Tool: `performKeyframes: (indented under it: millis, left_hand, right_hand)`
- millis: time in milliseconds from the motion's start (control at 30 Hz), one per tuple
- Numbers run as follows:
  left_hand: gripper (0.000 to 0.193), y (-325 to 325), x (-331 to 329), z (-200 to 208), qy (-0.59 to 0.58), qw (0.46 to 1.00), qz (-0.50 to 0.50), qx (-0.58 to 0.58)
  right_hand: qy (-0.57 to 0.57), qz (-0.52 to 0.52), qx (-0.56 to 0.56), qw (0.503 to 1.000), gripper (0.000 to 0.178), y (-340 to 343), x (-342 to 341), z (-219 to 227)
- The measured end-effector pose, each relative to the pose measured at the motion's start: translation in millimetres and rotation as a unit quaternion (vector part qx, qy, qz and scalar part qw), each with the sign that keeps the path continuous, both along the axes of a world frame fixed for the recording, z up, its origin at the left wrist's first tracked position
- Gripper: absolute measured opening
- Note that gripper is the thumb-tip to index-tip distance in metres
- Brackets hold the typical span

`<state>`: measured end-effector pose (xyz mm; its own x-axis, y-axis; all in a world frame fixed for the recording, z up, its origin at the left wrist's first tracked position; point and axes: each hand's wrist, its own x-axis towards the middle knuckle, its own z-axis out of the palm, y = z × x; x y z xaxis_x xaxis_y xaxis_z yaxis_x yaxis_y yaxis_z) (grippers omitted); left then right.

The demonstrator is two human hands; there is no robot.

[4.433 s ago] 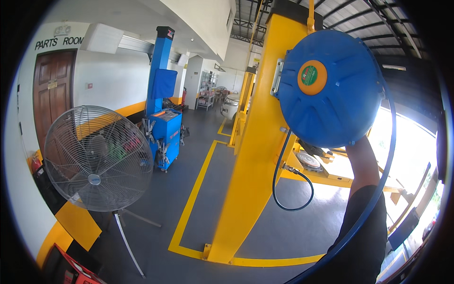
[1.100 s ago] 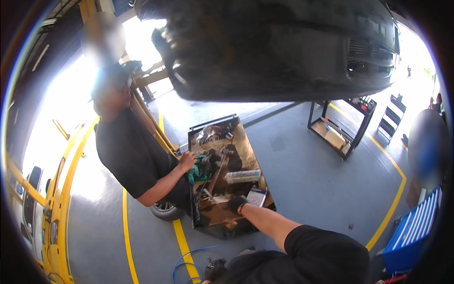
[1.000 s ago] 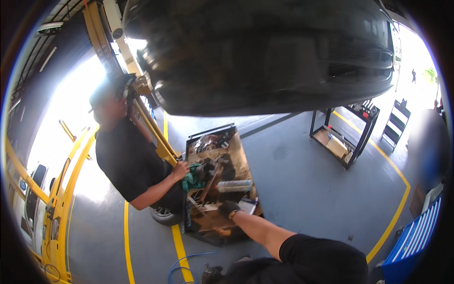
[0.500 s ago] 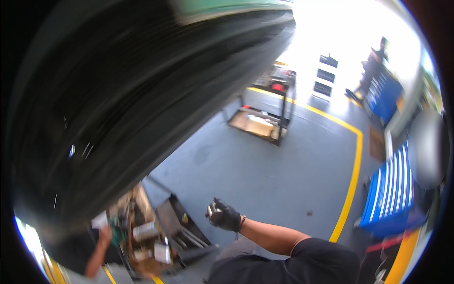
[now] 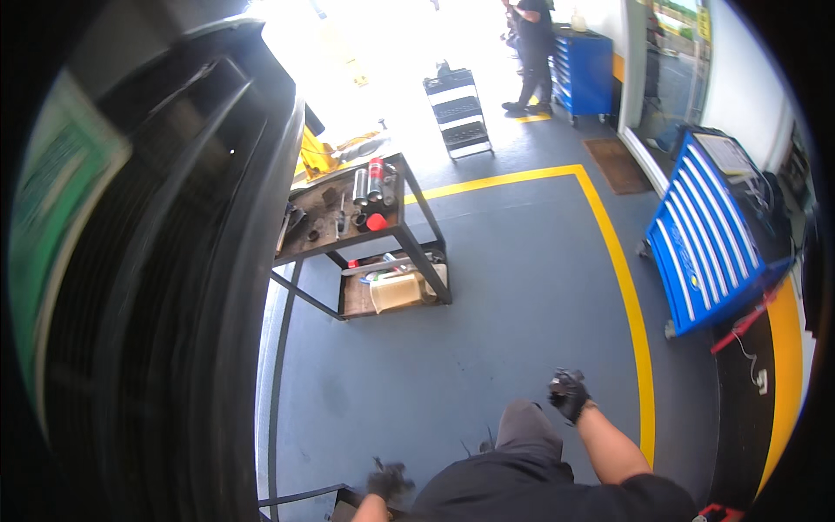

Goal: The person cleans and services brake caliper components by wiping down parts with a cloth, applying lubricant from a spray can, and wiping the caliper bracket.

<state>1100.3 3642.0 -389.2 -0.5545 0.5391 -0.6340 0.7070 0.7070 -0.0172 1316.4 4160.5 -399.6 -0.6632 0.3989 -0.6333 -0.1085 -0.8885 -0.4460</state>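
My right hand (image 5: 570, 398), in a black glove, is out in front of my right side above the grey floor. Its fingers are curled round a small silvery metal part (image 5: 567, 376), mostly hidden by the glove. Low in the view, my left hand (image 5: 389, 480), also gloved in black, is somewhat blurred. Its fingers look apart and I see nothing in them. Just below and left of it is the dark metal frame of a cart (image 5: 304, 498), cut off by the lower edge.
A large black vehicle part (image 5: 165, 287) fills the left. Ahead stands a two-shelf metal cart (image 5: 426, 252) with spray cans (image 5: 375, 181) and tools. A step stool (image 5: 461, 117), a person (image 5: 532, 52), a blue tool chest (image 5: 700, 235) and a yellow floor line (image 5: 622, 278) lie beyond and right.
My view has swung round, so the cart with spray cans looks nearer and the co-worker at lower left is gone from sight. My left hand has come into view; the right still grips the metal part.
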Motion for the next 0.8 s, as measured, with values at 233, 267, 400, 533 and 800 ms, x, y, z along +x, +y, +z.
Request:
performKeyframes:
  millis: [233, 267, 400, 533, 800]
  left_hand:
    - [0.051, 177, -304, 36, -0.382, 0.363, 0.364, 0.768]
    - [0.050, 222, -353, 58, -0.464, 0.323, 0.256, 0.784]
    - [0.052, 426, -503, 157, -0.331, 0.411, 0.320, 0.787]
    - [0.029, 434, -679, 123, -0.230, 0.428, 0.365, 0.794]
    - [0.044, 350, -750, 93, 0.048, 0.615, 0.527, 0.585]
  right_hand:
    - [-0.189, 0.023, 0.166, 0.968, 0.039, 76, 9, -10]
    - [-0.206, -0.027, 0.063, 0.976, 0.038, 81, 13, -28]
    - [-0.383, -0.061, -0.067, 0.919, 0.032, 99, -14, -62]
    - [-0.420, 0.095, -0.024, 0.902, 0.031, 181, -116, -82]
    - [0.054, 0.348, 0.696, 0.626, 0.033, 257, -510, -57]
